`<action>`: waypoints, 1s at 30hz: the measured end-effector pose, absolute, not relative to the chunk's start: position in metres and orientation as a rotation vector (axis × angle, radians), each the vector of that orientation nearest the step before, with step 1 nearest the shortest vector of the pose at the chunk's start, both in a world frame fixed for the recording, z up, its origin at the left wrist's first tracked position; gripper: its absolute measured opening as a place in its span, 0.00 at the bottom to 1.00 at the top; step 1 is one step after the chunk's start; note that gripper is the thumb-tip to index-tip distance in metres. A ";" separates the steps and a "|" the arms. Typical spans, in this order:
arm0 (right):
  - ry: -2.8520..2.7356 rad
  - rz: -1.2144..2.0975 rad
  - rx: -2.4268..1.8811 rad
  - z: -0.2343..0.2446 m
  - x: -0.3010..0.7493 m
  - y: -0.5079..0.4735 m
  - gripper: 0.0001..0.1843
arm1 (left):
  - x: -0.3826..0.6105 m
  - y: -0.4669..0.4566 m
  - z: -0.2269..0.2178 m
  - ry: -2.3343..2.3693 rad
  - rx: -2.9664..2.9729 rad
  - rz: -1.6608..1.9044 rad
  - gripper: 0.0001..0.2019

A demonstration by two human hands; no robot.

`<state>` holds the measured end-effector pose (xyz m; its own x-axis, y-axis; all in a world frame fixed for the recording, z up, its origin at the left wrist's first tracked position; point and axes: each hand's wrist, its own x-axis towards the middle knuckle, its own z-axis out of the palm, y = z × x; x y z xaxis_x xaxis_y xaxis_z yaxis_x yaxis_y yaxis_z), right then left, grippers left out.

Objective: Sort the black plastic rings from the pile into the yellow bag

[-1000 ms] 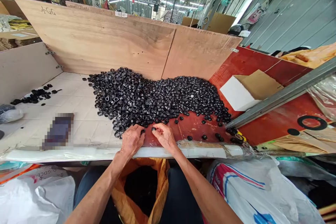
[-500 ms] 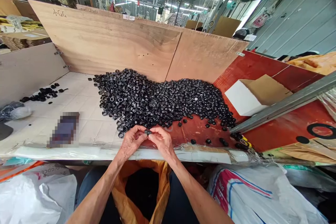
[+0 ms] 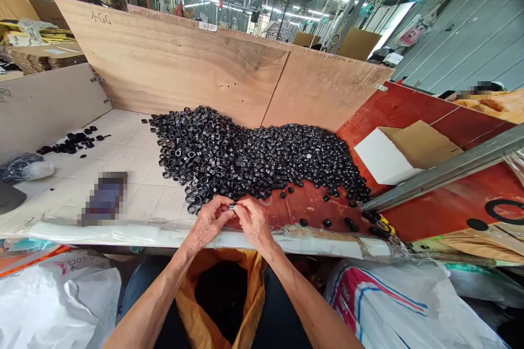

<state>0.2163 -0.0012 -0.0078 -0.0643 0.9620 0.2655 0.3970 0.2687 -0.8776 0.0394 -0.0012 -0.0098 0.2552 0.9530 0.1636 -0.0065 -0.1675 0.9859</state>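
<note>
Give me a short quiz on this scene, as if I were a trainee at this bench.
1. What do the left hand and right hand hold between them?
2. True or false: the open orange sack sits below the table edge.
3. What lies on the red board to the right of the heap of black rings?
A. A mug
B. A white box with a cardboard flap
C. A pair of scissors

Key: 1. A small black piece. 2. True. 3. B.
</note>
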 end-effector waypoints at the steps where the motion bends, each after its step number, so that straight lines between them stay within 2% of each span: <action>1: -1.630 0.792 -1.273 -0.007 0.216 -0.001 0.13 | 0.039 -0.001 -0.010 0.948 1.448 1.133 0.16; 5: -1.581 0.901 -1.208 -0.008 0.215 0.001 0.11 | 0.040 0.000 -0.013 0.921 1.344 1.130 0.16; 11: -1.646 0.747 -1.130 -0.004 0.219 -0.001 0.08 | 0.041 0.002 -0.015 0.890 1.252 1.125 0.18; 19: -1.481 0.966 -1.111 0.000 0.218 0.001 0.09 | 0.042 0.001 -0.016 0.812 1.163 1.129 0.20; 30: -1.628 0.698 -1.136 -0.007 0.216 -0.001 0.07 | 0.041 0.002 -0.021 0.829 1.228 1.115 0.18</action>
